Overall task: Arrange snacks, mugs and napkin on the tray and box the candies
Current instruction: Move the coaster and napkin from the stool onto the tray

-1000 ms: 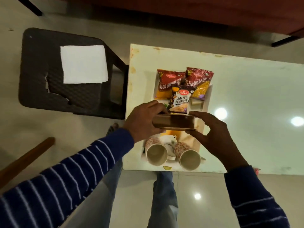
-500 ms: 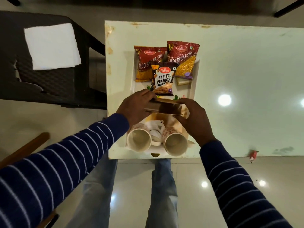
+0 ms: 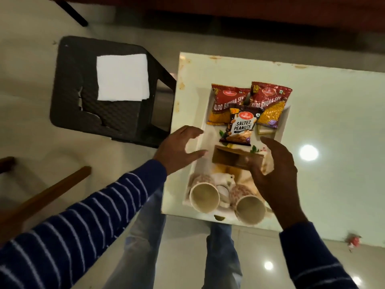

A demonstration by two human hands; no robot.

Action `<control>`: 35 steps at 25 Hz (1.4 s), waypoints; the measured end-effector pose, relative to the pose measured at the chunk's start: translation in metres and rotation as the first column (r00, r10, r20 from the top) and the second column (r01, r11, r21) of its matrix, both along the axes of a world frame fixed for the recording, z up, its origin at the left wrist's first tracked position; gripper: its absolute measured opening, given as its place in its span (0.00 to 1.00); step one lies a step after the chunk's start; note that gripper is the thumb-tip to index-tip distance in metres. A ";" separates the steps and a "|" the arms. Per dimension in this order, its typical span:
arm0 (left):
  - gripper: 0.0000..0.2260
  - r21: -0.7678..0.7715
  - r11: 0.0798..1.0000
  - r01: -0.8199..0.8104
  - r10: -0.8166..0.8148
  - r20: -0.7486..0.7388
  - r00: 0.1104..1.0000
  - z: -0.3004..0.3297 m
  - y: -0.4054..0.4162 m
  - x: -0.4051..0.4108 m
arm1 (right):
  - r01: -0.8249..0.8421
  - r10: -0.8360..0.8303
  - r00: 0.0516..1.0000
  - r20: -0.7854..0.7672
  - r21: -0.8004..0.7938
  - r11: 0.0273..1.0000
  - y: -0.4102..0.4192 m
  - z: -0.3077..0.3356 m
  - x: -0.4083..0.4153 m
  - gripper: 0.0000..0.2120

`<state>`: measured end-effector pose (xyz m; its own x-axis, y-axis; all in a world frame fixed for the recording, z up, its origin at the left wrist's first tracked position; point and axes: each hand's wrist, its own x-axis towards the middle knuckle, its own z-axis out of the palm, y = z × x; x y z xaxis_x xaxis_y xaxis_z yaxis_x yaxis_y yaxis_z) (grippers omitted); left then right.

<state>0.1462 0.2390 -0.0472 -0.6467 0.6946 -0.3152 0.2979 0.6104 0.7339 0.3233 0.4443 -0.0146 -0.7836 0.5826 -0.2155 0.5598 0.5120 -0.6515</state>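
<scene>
A white tray [image 3: 209,133] lies on the white table [image 3: 333,122]. Its far end holds two red Aloo Bhujia Sev packets [image 3: 226,101] [image 3: 270,101] with a Salted Peanuts packet [image 3: 241,128] overlapping them. A brown box [image 3: 233,158] rests mid-tray. Two patterned mugs [image 3: 205,197] [image 3: 250,209] lie at the near end, mouths toward me. My left hand [image 3: 179,151] hovers left of the box, fingers spread, apart from it. My right hand [image 3: 275,170] is at the box's right end, fingers relaxed, thumb overlapping the box. A white napkin [image 3: 123,77] lies on a black chair [image 3: 83,97].
A red-wrapped candy [image 3: 353,240] sits by the table's near right edge. A wooden bar [image 3: 52,192] slants across the floor at left. My legs are under the table's near edge. The table's right half is bare and glossy with light reflections.
Both hands gripped the brown box above the tray before. The box now rests on the tray, and my left hand has let go and drawn away to the left; the right has loosened.
</scene>
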 end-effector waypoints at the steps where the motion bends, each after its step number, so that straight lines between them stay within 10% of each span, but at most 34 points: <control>1: 0.20 0.004 0.991 -0.133 0.133 -0.011 0.991 0.004 -0.012 -0.012 | 0.021 -0.022 0.999 -0.025 -0.026 0.999 -0.010 0.006 -0.015 0.26; 6: 0.11 0.098 0.665 -0.740 0.745 -0.032 0.666 0.017 -0.070 -0.092 | -0.010 -0.010 0.995 -0.097 -0.203 0.979 -0.063 0.011 -0.119 0.21; 11: 0.16 -0.034 0.310 -0.950 0.950 0.048 0.308 0.003 -0.105 -0.163 | 0.062 -0.069 0.998 0.002 -0.455 0.888 -0.110 -0.005 -0.229 0.19; 20: 0.24 -0.132 0.431 -0.893 0.901 0.112 0.418 -0.031 -0.116 -0.234 | 0.340 -0.216 0.939 0.267 -0.635 0.693 -0.159 -0.053 -0.334 0.24; 26: 0.24 -0.134 0.445 -0.885 0.888 0.192 0.418 -0.041 -0.119 -0.243 | 0.422 -0.359 0.906 0.223 -0.537 0.730 -0.172 -0.067 -0.350 0.18; 35: 0.05 -0.159 0.643 -0.750 0.718 0.467 0.517 -0.019 -0.122 -0.233 | 0.385 -0.293 0.919 0.265 -0.769 0.510 -0.152 -0.038 -0.330 0.04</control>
<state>-0.0864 0.1167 -0.0666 -0.7243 0.0665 -0.6862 -0.6073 0.4095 0.6808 -0.0067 0.2926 -0.0523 -0.5153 0.3526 -0.7811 0.6523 -0.4298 -0.6243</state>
